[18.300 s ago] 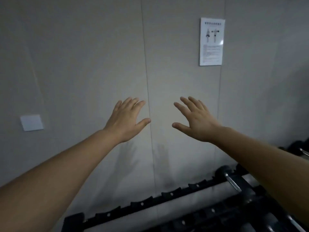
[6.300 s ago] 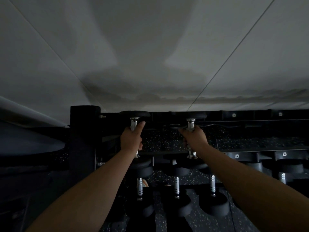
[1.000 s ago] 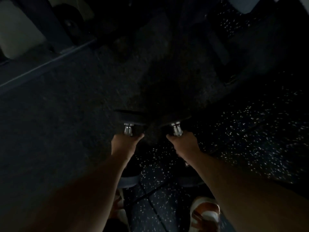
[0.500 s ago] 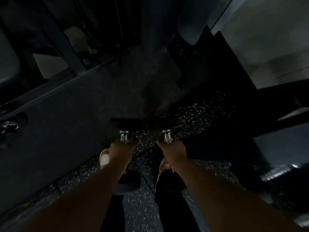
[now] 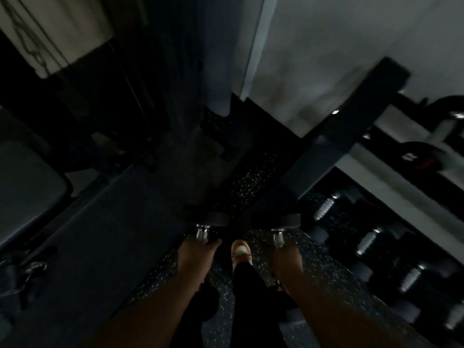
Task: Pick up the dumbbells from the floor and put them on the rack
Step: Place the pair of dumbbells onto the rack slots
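I hold two black dumbbells with chrome handles, one in each hand, above the speckled floor. My left hand (image 5: 198, 254) is shut on the handle of the left dumbbell (image 5: 208, 218). My right hand (image 5: 286, 259) is shut on the handle of the right dumbbell (image 5: 278, 219). Each far head sticks out past my fist; the near heads are mostly hidden under my arms. The dark dumbbell rack (image 5: 334, 136) slants across the right side, its end post just beyond the right dumbbell. Several dumbbells (image 5: 366, 241) lie in a row under it.
My orange and white shoe (image 5: 241, 252) is on the floor between my hands. A padded bench or machine seat (image 5: 22, 187) stands at the left, with dark machine frames behind it. A grey wall (image 5: 326, 46) rises at the upper right.
The view has swung to the right, bringing the rack and its row of dumbbells into sight. Both hands keep their grip on the dumbbells, carried toward the rack's end.
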